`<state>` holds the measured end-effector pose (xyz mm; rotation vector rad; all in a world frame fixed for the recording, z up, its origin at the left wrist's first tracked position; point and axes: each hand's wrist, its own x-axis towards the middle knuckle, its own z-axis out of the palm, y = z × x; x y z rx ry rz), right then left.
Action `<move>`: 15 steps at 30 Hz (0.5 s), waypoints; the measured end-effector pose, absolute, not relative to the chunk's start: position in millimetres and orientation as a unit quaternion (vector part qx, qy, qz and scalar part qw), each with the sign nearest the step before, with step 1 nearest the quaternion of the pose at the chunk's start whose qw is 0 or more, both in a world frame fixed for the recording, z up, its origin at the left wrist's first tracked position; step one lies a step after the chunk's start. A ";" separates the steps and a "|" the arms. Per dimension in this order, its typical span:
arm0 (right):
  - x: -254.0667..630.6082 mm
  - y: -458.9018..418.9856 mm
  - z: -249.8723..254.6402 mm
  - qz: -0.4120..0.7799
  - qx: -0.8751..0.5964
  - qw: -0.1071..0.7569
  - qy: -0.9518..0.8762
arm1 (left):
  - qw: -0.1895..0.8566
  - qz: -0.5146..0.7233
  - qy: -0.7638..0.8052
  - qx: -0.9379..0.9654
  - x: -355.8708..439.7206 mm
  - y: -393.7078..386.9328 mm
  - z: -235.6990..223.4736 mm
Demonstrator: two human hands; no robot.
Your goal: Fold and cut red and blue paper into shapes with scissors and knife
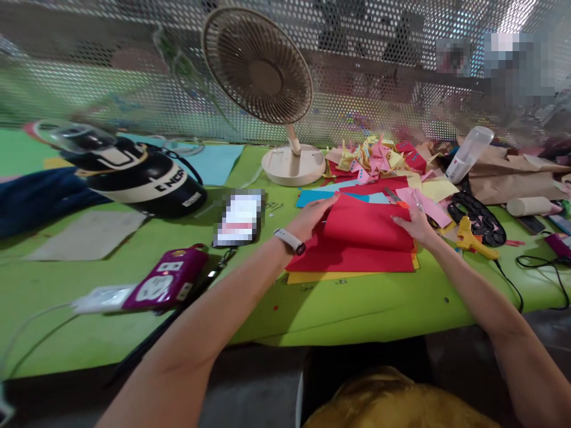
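Pinching red ppr (368,223), L&R fingers (404,223)

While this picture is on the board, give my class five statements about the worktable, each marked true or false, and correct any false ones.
1. The left hand and right hand touch a curved red paper sheet. True.
2. The pale-banded watch is on the right wrist. False: the pale-banded watch is on the left wrist.
3. Yellow paper shows beneath the red paper's near edge. True.
4. The yellow plastic glue gun lies beside the left hand. False: the yellow plastic glue gun lies to the right of the right hand.
5. A beige round-headed fan stands beyond the hands. True.
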<state>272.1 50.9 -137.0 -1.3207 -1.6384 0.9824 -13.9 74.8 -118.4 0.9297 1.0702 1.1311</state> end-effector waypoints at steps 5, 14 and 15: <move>266.5 43.8 -134.3 0.356 -0.536 0.418 -0.641 | 0.633 0.496 0.439 0.400 -5.9 77.9 -118.0; 255.2 33.1 -117.8 0.357 -0.489 0.521 -0.602 | 0.558 0.628 0.377 0.391 -5.2 48.3 -106.2; 253.8 31.3 -116.5 0.391 -0.472 0.524 -0.591 | 0.557 0.627 0.386 0.385 -5.1 45.8 -105.4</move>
